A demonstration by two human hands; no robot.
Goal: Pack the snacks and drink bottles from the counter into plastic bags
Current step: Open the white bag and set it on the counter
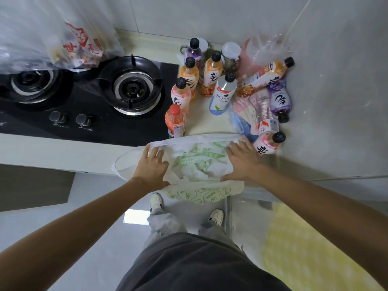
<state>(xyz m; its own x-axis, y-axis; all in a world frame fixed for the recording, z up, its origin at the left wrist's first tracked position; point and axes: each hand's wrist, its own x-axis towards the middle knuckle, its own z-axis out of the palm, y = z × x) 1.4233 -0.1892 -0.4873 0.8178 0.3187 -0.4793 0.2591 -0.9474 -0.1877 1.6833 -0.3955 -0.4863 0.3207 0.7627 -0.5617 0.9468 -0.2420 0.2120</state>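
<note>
home kitchen | gas hob [84, 95] | tiled wall [210, 15] | counter [201, 120]

White plastic bag [197, 162] with green print; orange, pink and purple bottles [211, 74], black-capped; black stove [84, 106]; floor mat [310, 238] seemingly yellow.
</note>
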